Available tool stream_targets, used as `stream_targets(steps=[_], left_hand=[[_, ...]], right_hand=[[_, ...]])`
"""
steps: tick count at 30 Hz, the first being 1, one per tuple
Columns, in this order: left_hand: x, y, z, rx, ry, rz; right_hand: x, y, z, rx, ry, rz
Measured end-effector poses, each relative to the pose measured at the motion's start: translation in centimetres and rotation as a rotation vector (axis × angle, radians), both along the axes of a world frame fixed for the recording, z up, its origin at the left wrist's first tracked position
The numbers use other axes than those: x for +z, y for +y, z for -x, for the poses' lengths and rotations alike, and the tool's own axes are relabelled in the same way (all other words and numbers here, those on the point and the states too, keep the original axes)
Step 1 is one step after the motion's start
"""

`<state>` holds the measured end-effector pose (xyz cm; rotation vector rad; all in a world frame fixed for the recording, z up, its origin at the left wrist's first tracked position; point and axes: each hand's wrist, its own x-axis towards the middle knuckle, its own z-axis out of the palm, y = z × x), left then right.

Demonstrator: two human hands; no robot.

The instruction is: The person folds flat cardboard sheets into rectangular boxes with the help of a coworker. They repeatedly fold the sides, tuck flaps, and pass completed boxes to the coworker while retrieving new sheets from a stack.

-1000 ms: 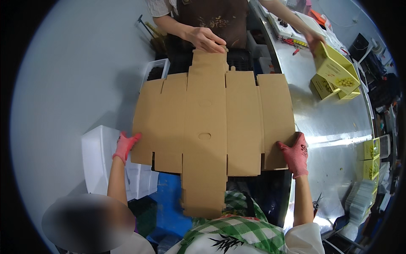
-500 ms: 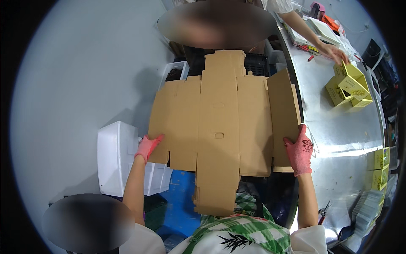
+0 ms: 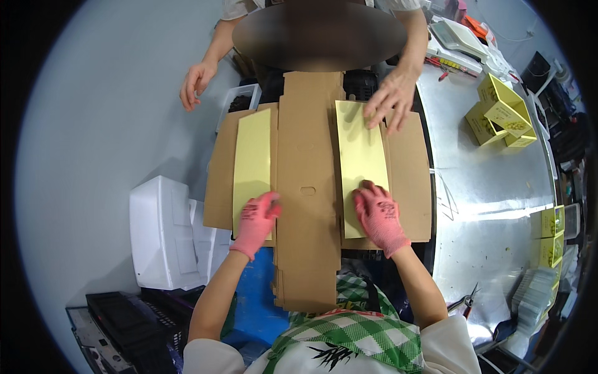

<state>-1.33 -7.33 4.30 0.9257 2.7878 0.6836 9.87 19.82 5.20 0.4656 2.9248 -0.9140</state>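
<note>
An unfolded cardboard box (image 3: 308,230) lies in front of me, brown inside up, with a small oval cutout in its middle strip. Two long flaps are folded inward and show yellow outer faces: a left flap (image 3: 253,156) and a right flap (image 3: 361,149). My left hand (image 3: 254,224), in a pink glove, has its fingers closed at the left flap's inner lower edge. On the lower part of the right flap, my right hand (image 3: 380,218), gloved alike, grips with bent fingers; its fingertips are partly hidden.
Across from me, a co-worker's hand (image 3: 395,96) hovers over the right flap's far end; their other hand (image 3: 198,84) is raised at the left. On the metal table (image 3: 479,187) stand yellow boxes (image 3: 504,115) and pliers (image 3: 467,302). White bins (image 3: 163,230) stand at left.
Both hands moved inward from the outer edges, and the side flaps are now folded over, yellow faces up. The co-worker's hand left the yellow boxes and came over the cardboard.
</note>
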Motion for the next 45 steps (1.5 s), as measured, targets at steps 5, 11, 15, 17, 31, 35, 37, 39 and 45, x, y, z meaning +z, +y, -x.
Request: stream_targets(steps=[5, 11, 15, 17, 31, 35, 37, 39, 45], left_hand=[[-1.7, 2.1, -2.1, 0.597, -0.009, -0.643], [-1.6, 0.2, -0.6, 0.723, 0.164, 0.293], [-0.8, -1.6, 2.5, 0.742, -0.249, 0.274], [-0.2, -4.5, 5.1, 0.637, -0.636, -0.184], [8.0, 4.9, -0.9, -0.498, -0.151, 0.332], [10.3, 1.1, 2.1, -0.711, -0.509, 0.077], [9.4, 0.4, 2.8, -0.720, -0.481, 0.082], [9.3, 0.3, 3.3, -0.746, -0.361, 0.057], [4.8, 3.6, 1.8, -0.405, 0.365, 0.167]], right_hand=[[-2.4, 1.4, -2.2, -0.352, 0.137, -0.214], [0.8, 0.6, -3.5, -0.340, -0.106, 0.131], [1.1, 0.7, -3.2, -0.446, -0.119, 0.464], [0.7, 1.7, -2.3, -0.423, -0.045, 0.620], [4.4, -3.8, -0.4, 0.095, 0.489, 0.074], [3.9, 2.1, -2.5, 0.728, 0.375, 0.189], [6.2, 2.9, -2.9, 0.753, 0.235, -0.042], [6.9, 3.0, -2.5, 0.798, 0.232, -0.215], [4.7, 2.0, 1.5, 0.749, 0.656, -0.220]])
